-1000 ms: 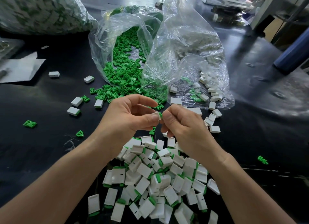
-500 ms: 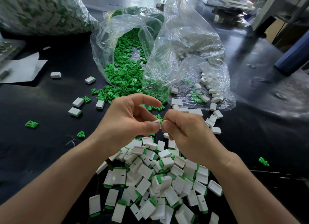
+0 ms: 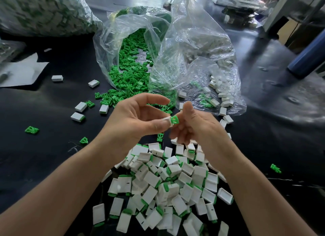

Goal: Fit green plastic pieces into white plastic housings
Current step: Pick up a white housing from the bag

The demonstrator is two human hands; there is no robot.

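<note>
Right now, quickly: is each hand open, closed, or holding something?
Left hand: pinches a small white plastic housing with a green plastic piece in its end.
Right hand: blurred beside that piece; cannot tell.

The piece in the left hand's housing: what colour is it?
Green: the piece sits in a white housing pinched by the left hand; head view.
</note>
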